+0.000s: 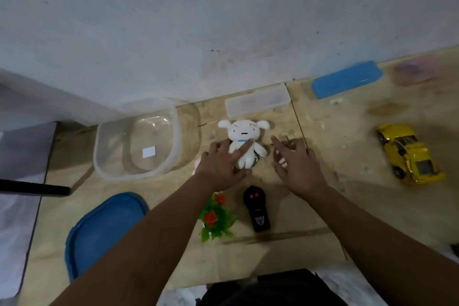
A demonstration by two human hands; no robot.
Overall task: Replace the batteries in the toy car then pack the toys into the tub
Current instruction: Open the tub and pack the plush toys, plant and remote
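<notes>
Left hand point(221, 166) lay open, fingers spread over plush point(244, 145), touching, not yet closed on it. Right hand point(296, 166) hovered open just beside plush, holding nothing. Tub point(104, 156) sat empty left of plush, its blue lid point(99, 228) nearer. Car point(409, 154) lay well apart at right; remote point(257, 208) and flower point(216, 218) near wrists. Judged step: packing begun, plush first. Next move called for closing grip, lifting left into tub.
</notes>
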